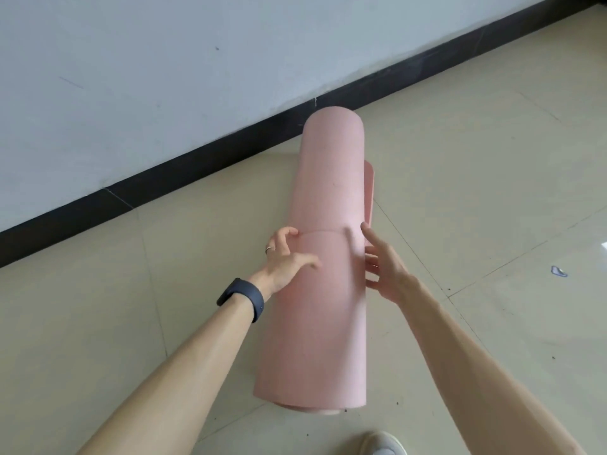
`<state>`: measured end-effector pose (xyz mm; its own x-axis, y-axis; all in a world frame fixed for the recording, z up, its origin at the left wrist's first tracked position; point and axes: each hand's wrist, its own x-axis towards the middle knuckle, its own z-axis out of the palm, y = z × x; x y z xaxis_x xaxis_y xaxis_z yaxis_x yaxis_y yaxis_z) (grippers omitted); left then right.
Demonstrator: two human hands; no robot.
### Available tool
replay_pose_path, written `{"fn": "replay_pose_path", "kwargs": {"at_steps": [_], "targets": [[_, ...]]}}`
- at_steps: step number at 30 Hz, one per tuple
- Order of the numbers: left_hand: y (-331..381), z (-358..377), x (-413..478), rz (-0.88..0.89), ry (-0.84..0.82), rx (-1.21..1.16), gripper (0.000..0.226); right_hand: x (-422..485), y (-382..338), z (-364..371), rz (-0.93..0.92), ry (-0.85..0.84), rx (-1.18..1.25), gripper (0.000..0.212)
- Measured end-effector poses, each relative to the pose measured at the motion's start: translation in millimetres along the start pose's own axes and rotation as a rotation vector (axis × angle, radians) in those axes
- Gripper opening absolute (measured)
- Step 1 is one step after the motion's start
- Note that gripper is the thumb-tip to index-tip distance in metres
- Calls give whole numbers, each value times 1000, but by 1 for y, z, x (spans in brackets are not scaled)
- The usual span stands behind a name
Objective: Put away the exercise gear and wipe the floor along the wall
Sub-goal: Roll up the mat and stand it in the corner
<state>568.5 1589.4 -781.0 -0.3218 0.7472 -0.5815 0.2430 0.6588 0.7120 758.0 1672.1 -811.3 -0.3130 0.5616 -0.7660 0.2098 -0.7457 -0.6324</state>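
While I lean over the floor [98,323], a pink mat [328,198] rolled into a thick tube lies between my two hands, with its far end pointing to about 12 o'clock, close to the black skirting board [197,159] under the pale wall [164,60]. Its near end is at 6 o'clock, just beside my shoe [381,443]. A loose flap of the mat sticks out on the 3 o'clock side near the far end.

My left hand [285,257] rests on the 9 o'clock side of the roll; the fingers are curled and the fingertips [290,231] touch the edge of the outer layer, and this grip is not closed around anything. A ring [270,248] is on one finger, and a dark band [243,298] is on the wrist.

My right hand [382,267] is at the 3 o'clock side of the roll, with the fingers spread and the palm turned to the mat, touching its side. It does not pinch anything.

On the tiles at 3 o'clock, well apart from the mat, lies a small grey scrap [558,271], and I cannot tell what it is.
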Motion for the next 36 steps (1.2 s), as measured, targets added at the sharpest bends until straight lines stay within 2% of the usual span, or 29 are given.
{"fn": "replay_pose_path", "kwargs": {"at_steps": [2,3,5,6,8,10,13,16,17,19,20,24,28,36], "targets": [[12,1,18,-9,52,21,63,11,-14,-2,31,2,-5,87],[14,2,26,-8,54,56,64,17,-17,-2,35,4,-2,84],[17,6,37,-4,59,84,74,27,-22,-1,29,10,28,79],[17,7,40,-20,45,75,81,32,-25,1,33,20,31,84],[12,5,46,-42,21,50,108,44,-27,3,52,36,5,95],[7,-1,50,-36,6,30,132,49,-31,9,33,28,6,88],[-2,-20,49,-24,-42,-22,135,44,-34,23,1,17,-14,81],[-20,-48,35,8,-52,-150,133,34,-36,48,-43,-39,-85,92],[-27,-61,27,22,-38,-197,133,29,-37,60,-56,-65,-110,88],[-39,-87,9,31,-17,-258,135,11,-42,84,-89,-117,-145,58],[-43,-101,-3,26,-12,-283,137,1,-44,99,-111,-131,-164,54],[-62,-147,-55,-17,29,-378,133,-38,-39,158,-192,-165,-226,100],[-83,-190,-120,-128,124,-619,112,-94,-24,211,-204,-213,-268,98],[-108,-247,-290,-226,189,-643,105,-256,25,290,-123,-249,-308,111]]}}
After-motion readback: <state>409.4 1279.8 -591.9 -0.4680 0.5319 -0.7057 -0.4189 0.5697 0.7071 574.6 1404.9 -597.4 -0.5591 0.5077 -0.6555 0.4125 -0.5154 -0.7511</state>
